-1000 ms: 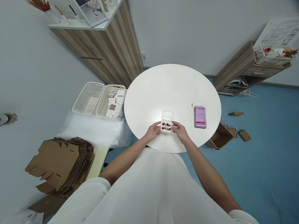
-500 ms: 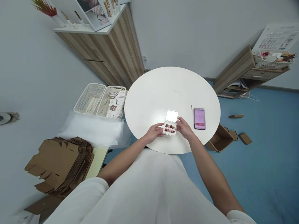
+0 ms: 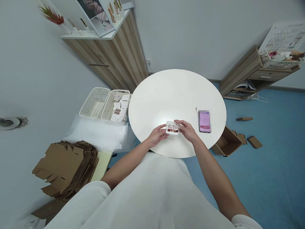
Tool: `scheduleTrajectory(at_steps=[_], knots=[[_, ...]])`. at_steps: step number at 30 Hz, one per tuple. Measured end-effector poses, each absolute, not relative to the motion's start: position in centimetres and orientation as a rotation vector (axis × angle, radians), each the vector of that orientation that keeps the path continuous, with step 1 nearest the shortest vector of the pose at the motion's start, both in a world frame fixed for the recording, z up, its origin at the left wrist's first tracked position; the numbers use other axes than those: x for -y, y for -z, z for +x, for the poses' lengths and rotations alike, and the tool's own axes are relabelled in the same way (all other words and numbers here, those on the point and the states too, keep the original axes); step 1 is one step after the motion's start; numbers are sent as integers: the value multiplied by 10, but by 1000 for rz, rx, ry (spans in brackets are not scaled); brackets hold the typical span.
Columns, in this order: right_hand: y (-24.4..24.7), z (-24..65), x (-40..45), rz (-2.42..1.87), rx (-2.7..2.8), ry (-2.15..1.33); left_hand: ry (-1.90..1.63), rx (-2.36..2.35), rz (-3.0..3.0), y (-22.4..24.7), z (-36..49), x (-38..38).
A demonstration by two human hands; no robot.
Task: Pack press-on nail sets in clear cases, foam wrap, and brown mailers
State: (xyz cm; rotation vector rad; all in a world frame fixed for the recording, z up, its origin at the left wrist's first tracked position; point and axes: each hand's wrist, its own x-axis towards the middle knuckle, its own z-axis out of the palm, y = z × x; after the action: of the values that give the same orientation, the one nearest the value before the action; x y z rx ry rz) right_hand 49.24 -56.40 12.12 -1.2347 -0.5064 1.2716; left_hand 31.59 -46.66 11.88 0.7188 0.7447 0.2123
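Looking down at a big round white table (image 3: 176,92). To the left, flat brown boxes (image 3: 63,163) and two white baskets (image 3: 90,103). Reaching in with left hand (image 3: 157,135) and right hand (image 3: 187,129). To the right, a blurry purple thing (image 3: 204,121). By the near edge, gripping from both sides a little clear case (image 3: 172,133) of red bits (image 3: 169,130), lid (image 3: 170,123) tipped.
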Motion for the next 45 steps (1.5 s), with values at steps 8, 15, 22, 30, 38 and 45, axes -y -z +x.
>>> scheduleTrajectory(at_steps=[8, 15, 22, 30, 38, 45], knots=[[-123, 483, 571, -1132, 341, -1231, -223, -734, 640, -119, 316, 471], [-122, 465, 586, -1344, 253, -1241, -294, -723, 675, -114, 316, 472], [-116, 460, 588, -1454, 205, -1113, -265, -741, 758, -115, 315, 473], [-115, 459, 590, -1491, 213, -1076, -243, -922, 1094, -108, 311, 473], [-102, 457, 578, -1573, 245, -995, -300, -1010, 1301, -95, 316, 471], [-84, 434, 559, -1642, 247, -975, -392, -1042, 1457, -85, 302, 466]])
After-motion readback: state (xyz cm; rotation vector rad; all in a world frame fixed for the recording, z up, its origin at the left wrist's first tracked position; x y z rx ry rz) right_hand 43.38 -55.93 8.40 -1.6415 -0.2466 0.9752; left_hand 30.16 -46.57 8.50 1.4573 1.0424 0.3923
